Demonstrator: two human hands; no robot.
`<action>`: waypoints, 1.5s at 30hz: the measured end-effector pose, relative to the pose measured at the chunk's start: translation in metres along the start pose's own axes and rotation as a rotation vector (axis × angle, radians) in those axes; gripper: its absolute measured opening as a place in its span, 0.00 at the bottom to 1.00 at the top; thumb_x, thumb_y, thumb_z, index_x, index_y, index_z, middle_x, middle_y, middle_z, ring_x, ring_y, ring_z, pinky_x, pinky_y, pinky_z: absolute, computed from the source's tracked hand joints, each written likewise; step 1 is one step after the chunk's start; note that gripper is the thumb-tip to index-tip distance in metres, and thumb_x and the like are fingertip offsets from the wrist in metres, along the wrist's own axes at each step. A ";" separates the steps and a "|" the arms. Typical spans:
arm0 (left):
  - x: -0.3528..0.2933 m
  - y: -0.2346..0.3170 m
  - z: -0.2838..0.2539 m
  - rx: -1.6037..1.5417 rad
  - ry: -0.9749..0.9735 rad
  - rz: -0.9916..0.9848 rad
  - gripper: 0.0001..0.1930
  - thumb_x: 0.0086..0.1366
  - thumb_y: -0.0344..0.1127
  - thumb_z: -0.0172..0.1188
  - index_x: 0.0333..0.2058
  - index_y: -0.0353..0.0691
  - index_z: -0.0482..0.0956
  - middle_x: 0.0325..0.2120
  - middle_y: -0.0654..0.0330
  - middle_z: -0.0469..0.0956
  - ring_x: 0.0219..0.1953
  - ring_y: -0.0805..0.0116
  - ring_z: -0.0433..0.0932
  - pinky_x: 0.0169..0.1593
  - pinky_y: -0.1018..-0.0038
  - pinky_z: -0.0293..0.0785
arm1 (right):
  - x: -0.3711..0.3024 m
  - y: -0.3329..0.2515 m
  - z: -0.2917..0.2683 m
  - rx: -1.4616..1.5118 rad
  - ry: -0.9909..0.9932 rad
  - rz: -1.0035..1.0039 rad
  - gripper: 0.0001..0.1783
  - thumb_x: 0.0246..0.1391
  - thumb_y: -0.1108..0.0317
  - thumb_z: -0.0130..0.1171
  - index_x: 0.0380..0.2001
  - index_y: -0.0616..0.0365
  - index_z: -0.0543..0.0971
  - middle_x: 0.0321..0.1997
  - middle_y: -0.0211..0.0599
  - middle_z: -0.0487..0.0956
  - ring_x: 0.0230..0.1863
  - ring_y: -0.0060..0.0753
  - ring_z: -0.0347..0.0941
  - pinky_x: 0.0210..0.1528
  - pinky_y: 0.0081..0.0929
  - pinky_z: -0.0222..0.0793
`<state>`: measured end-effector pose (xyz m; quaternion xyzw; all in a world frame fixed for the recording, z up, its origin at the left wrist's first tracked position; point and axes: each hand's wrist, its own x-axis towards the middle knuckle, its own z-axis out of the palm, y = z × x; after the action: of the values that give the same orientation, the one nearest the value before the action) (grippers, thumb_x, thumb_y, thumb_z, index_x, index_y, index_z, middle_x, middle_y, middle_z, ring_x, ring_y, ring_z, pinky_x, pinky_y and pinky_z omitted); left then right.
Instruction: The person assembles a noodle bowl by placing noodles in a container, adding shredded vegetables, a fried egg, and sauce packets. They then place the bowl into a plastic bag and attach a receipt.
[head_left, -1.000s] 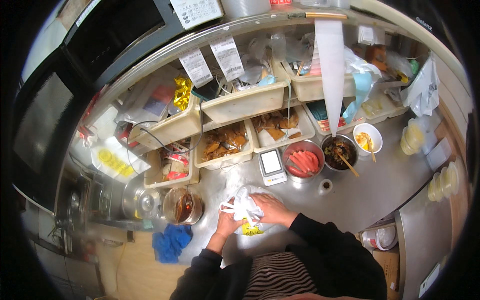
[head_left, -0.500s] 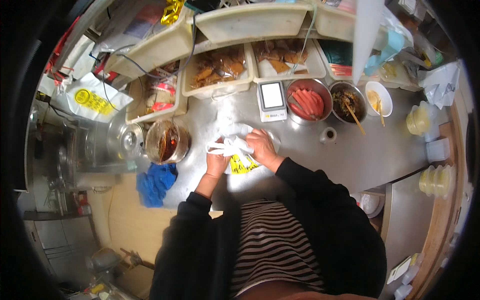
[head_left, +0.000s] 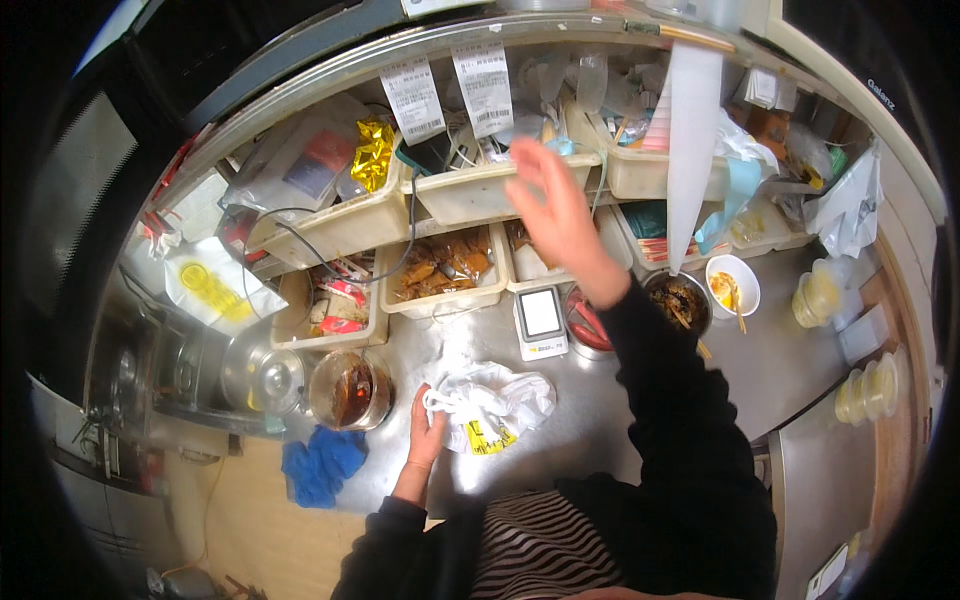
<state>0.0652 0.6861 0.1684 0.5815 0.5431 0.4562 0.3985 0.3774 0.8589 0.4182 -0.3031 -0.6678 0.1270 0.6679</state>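
A tied white plastic bag with yellow print sits on the steel worktop. My left hand is at its left side, the fingers closed at the knotted handle. My right hand is raised in front of the upper bins, fingers stretched out and holding nothing. Above it, two paper receipts hang from the shelf edge. Below that hand stands a small white scale-like device with a screen. My right forearm partly hides a steel bowl of red sausage-like pieces.
Left of the bag are a pot of dark red sauce and a crumpled blue cloth. Lower bins hold packaged brown food. Rightward are a bowl of dark food, a white bowl and stacked lidded tubs.
My right hand has let go of the bag and risen toward the hanging receipts, its fingers opening. My left hand stays by the bag. The view has tilted up, showing the upper shelf.
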 end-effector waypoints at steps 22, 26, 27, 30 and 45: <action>-0.022 -0.042 0.024 -0.397 -0.110 -0.383 0.17 0.69 0.44 0.53 0.43 0.33 0.77 0.37 0.64 0.78 0.38 0.77 0.74 0.46 0.79 0.69 | -0.164 0.053 0.002 -0.044 0.038 0.181 0.07 0.46 0.79 0.61 0.31 0.63 0.81 0.37 0.43 0.81 0.41 0.40 0.78 0.45 0.28 0.72; -0.023 -0.041 0.016 -0.454 -0.047 -0.340 0.20 0.70 0.46 0.52 0.46 0.33 0.77 0.33 0.66 0.78 0.34 0.77 0.73 0.43 0.81 0.68 | -0.231 0.087 0.007 -0.272 -0.261 0.279 0.08 0.51 0.76 0.58 0.35 0.61 0.80 0.40 0.43 0.81 0.45 0.44 0.77 0.50 0.35 0.72; -0.023 -0.040 0.013 -0.399 -0.044 -0.352 0.20 0.70 0.46 0.52 0.46 0.33 0.77 0.31 0.68 0.76 0.32 0.78 0.71 0.41 0.81 0.67 | -0.242 0.092 0.008 -0.325 -0.259 0.262 0.09 0.51 0.75 0.57 0.37 0.60 0.80 0.41 0.43 0.80 0.46 0.45 0.77 0.51 0.36 0.71; -0.024 -0.036 0.002 -0.293 -0.045 -0.392 0.19 0.71 0.47 0.50 0.40 0.35 0.79 0.22 0.73 0.69 0.25 0.81 0.64 0.33 0.82 0.62 | -0.259 0.101 0.007 -0.351 -0.318 0.358 0.13 0.51 0.75 0.56 0.42 0.58 0.77 0.43 0.44 0.80 0.48 0.48 0.75 0.53 0.38 0.71; 0.035 0.054 -0.023 -0.182 -0.139 -0.017 0.13 0.70 0.39 0.53 0.37 0.33 0.79 0.34 0.58 0.81 0.35 0.72 0.77 0.45 0.72 0.74 | -0.103 0.031 -0.106 -0.159 0.281 -0.001 0.13 0.45 0.74 0.64 0.37 0.58 0.80 0.56 0.47 0.71 0.58 0.43 0.69 0.56 0.33 0.66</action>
<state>0.0578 0.7154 0.2294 0.5686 0.4752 0.4589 0.4903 0.4792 0.7990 0.3243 -0.3694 -0.5759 0.0300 0.7287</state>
